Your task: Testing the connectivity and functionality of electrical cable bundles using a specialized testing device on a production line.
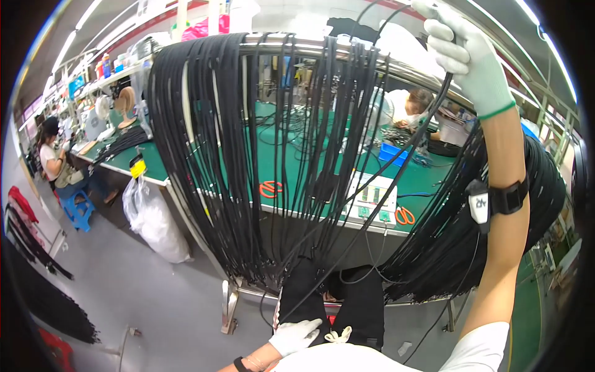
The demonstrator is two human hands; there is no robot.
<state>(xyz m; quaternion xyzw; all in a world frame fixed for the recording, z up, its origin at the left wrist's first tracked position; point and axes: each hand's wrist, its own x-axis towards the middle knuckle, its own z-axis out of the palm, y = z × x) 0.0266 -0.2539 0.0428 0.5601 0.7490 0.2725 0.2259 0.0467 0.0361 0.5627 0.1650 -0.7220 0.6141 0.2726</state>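
Note:
My right hand [462, 56], in a white glove with a green cuff, is raised high at the upper right. Its fingers are curled round black cables [437, 102], which slant down toward my lap. In a white glove too, my left hand [296, 336] lies on my thigh with its fingers stretched out. One thin cable runs down close beside it. In front of me, a metal rail [304, 44] carries a dense curtain of hanging black cables [204, 124]. More black cables [452, 229] hang in a thick bundle at the right, behind my forearm.
Behind the rail, a green workbench [266, 161] holds orange-handled scissors [270, 189], a power strip [377, 214] and a blue bin [393, 154]. A person leans over the far side; another sits at the left. A plastic bag [152, 217] and wheeled rack legs [229, 307] stand on the floor.

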